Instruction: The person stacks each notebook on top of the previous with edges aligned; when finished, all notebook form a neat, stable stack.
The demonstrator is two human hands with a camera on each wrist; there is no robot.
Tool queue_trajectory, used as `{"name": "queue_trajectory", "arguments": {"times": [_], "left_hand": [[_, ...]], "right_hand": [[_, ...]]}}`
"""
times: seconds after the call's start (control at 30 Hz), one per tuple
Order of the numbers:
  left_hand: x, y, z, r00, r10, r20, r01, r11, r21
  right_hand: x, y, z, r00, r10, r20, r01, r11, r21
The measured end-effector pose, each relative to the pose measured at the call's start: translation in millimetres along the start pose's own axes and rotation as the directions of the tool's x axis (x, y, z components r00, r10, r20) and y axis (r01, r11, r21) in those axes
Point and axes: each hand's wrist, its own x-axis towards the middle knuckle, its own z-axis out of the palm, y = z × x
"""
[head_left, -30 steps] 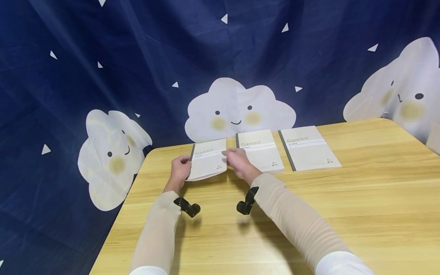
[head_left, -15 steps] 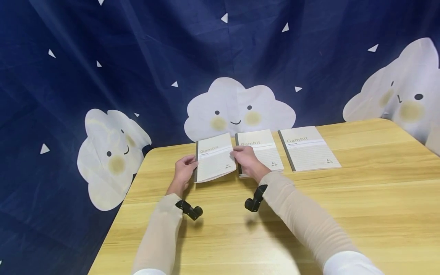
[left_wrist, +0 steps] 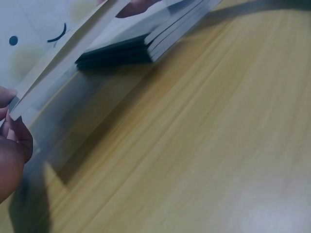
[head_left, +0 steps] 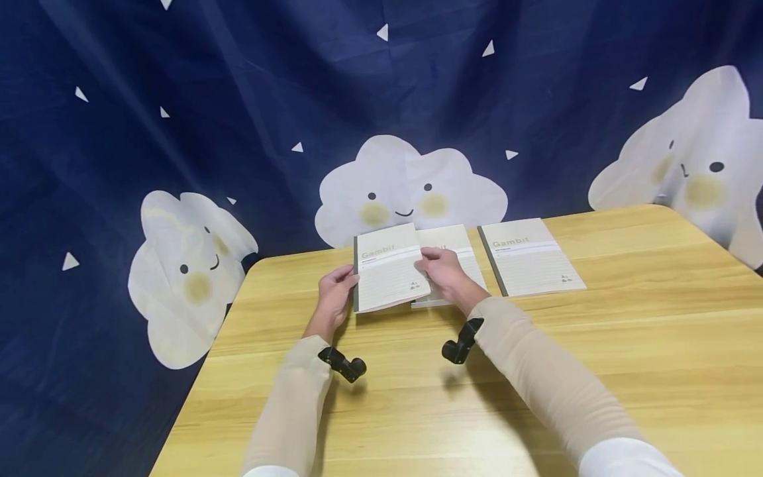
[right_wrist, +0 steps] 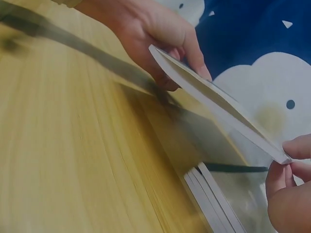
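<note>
Between my two hands a white "Gambit" notebook [head_left: 390, 271] with a dark spine is held up off the table. My left hand [head_left: 336, 295] pinches its spine side, and the right hand [head_left: 448, 273] pinches the opposite edge. In the right wrist view the held notebook [right_wrist: 218, 109] is tilted, its pages slightly parted. Under its right part sits a small stack of similar notebooks [head_left: 450, 236], partly covered by the held one and my right hand. The left wrist view shows the stack's dark spines [left_wrist: 116, 58] below the raised notebook.
Another notebook [head_left: 533, 258] of the same kind lies flat to the right of the stack. All rest on a light wooden table [head_left: 417, 397]. Behind its far edge hangs a dark blue curtain [head_left: 268, 79] with smiling clouds. Small black cameras sit on both wrists.
Both hands have carried the notebook rightward and up from the left part of the table. It now overlaps the middle stack in the head view.
</note>
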Motion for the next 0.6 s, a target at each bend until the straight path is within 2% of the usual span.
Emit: {"name": "queue_trajectory", "arguments": {"times": [0.17,0.33,0.47,0.6], "left_hand": [[-4.2,-4.3,12.2,1.0,-0.013,0.027,0.013,1.0,-0.023],[-8.7,-7.9,24.7,0.998,-0.013,0.063,0.014,1.0,-0.008],[-10.4,-9.5,35.0,0.997,0.004,0.073,-0.006,0.999,0.04],[-11.3,-12.1,43.2,0.997,0.024,0.078,-0.035,0.99,0.139]], "right_hand": [[-1,0,-14,1.0,-0.016,-0.009,0.016,0.999,-0.036],[-2,0,-31,1.0,-0.027,-0.012,0.026,0.996,-0.089],[-5,-1,-43,0.999,-0.041,-0.015,0.039,0.992,-0.123],[-8,-1,-52,0.999,-0.041,-0.023,0.037,0.986,-0.161]]}}
